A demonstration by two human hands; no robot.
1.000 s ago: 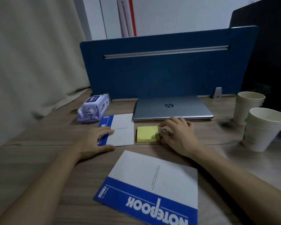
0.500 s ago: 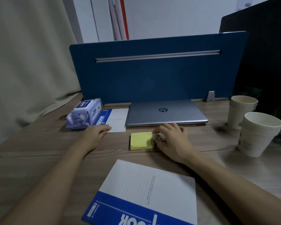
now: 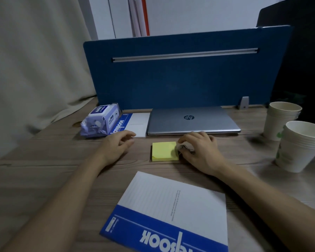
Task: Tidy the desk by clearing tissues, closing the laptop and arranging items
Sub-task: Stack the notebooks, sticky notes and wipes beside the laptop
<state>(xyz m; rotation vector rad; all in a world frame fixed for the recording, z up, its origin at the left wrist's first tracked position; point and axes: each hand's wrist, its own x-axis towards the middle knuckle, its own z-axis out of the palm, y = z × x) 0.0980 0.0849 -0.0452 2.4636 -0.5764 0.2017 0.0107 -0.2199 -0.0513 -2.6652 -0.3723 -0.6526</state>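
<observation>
1. Laptop (image 3: 192,120), silver and closed, lies flat at the far edge of the desk (image 3: 44,160) against the blue divider (image 3: 180,79); its lid reads "hp".
2. Near the camera lies a large notebook (image 3: 171,211) with a blue band and white letters "NOTEBOOK", cut off at the frame's bottom edge.
3. A small notebook (image 3: 133,122) of the same blue and white lies just left of the laptop, its edge touching it; "NOTEBOOK" runs along its blue strip.
4. A purple wipes pack (image 3: 101,120) sits left of it, touching; its label is too blurred to read.
5. A yellow sticky pad (image 3: 164,151) lies in front of the laptop, between the hands.
6. Right hand (image 3: 200,151) is curled, fingertips pinching a small dark metal thing (image 3: 185,149) at the pad's right edge; what it is I cannot tell.
7. Left hand (image 3: 116,146) rests loosely curled on the desk, empty, fingertips at the small notebook's near corner.
8. Two stacks of paper cups (image 3: 296,144) stand at the right.
9. Since the earlier frames, the small notebook has gone from the desk's middle to beside the laptop, and the left hand has drawn off it.
</observation>
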